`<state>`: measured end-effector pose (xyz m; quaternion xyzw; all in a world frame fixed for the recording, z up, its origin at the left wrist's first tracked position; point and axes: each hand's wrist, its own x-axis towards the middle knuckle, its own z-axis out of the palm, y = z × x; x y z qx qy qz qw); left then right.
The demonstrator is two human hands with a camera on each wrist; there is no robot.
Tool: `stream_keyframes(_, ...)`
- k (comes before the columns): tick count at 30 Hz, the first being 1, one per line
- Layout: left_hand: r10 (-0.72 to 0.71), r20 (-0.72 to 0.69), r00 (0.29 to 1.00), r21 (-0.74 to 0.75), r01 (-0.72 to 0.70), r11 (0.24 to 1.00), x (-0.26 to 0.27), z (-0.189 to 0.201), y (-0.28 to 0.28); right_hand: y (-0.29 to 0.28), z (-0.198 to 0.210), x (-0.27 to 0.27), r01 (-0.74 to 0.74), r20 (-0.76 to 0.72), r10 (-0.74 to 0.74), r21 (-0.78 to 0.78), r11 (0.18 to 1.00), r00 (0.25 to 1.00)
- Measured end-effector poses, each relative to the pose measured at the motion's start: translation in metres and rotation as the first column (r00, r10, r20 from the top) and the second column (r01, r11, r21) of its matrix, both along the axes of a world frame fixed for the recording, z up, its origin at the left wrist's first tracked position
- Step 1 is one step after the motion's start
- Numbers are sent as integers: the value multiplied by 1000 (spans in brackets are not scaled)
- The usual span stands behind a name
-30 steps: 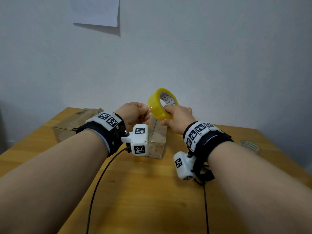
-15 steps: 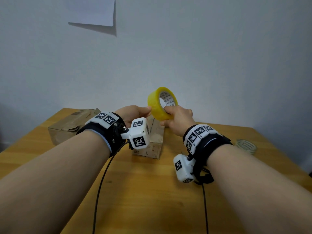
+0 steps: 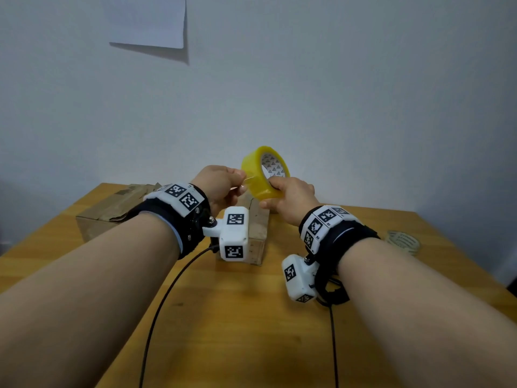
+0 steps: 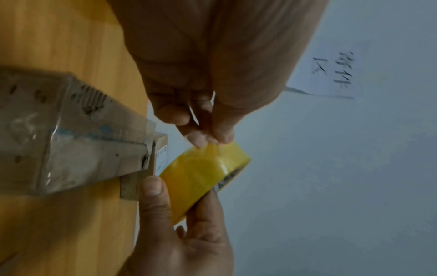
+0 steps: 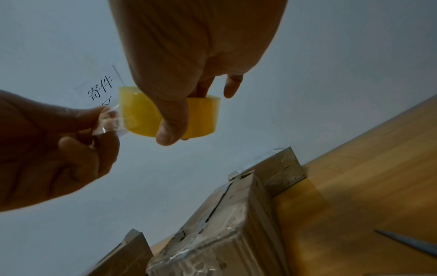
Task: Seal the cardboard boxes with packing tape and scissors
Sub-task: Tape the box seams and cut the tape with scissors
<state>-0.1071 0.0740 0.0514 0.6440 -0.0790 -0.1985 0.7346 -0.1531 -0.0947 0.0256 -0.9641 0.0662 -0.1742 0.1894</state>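
A yellow roll of packing tape (image 3: 261,175) (image 4: 203,177) (image 5: 141,114) is held in the air above the table. My right hand (image 3: 288,198) (image 5: 187,89) grips it, thumb on the outside, fingers through the core. My left hand (image 3: 223,186) (image 4: 208,138) pinches the tape's clear free end (image 5: 107,121) just left of the roll. A small cardboard box (image 3: 257,233) (image 5: 224,224) (image 4: 71,145) with shiny tape on it stands on the table under the hands. A second, crumpled box (image 3: 112,211) lies at the far left. A grey pointed blade, maybe the scissors (image 5: 406,242), lies on the table at right.
The wooden table (image 3: 237,317) ends at a pale wall with a paper sheet (image 3: 145,21) on it. A clear tape roll (image 3: 402,240) lies near the table's right edge. Two black cables (image 3: 156,312) run from the wrist cameras across the near table.
Both hands and the roll stay in about the same place. The left hand has closed in on the roll's edge and now pinches a short lifted end of tape.
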Motion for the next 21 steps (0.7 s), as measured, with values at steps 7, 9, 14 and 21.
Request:
stream_keyframes(7,-109,-282,953,-31,105,994,0,6,6,-3,-1,-4,40,-1,-40,-97,994,999)
stream_keyframes(9,-161,-325,932,-54,151,987,-1,5,8,-3,1,-7,46,15,-45,-135,990,999)
stream_keyframes(14,-154,-310,938,-65,140,988,-8,10,11,-1,8,-11,-43,-158,16,-167,985,987)
stream_keyframes(21,-186,-82,979,226,200,953,-3,9,14,-20,23,-14,-4,163,-7,71,997,987)
